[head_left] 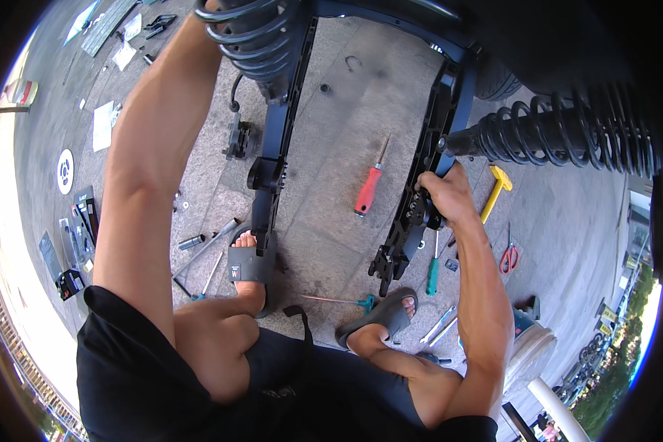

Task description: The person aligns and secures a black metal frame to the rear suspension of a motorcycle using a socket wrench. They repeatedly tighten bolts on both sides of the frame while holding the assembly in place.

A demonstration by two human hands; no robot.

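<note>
Two dark rails of a vehicle frame reach toward me, the left rail (276, 125) and the right rail (420, 169). My right hand (451, 193) is closed around the right rail's black bracketed part, just below the lower end of a shock absorber with a black coil spring (560, 136). My left forearm (155, 118) stretches up to the upper left, beside another coil-spring shock absorber (250, 37). The left hand itself is almost wholly hidden behind that spring and cut off by the picture's edge. A black brake caliper (239, 138) hangs by its hose beside the left rail.
Between the rails lies a red-handled screwdriver (368, 191). A yellow hammer (497, 190), green screwdriver (433, 276) and red-handled scissors (509, 258) lie right. A T-handle wrench (365, 303) is near my sandals. Left are sockets (191, 241), a white disc (65, 172) and packaging (85, 214).
</note>
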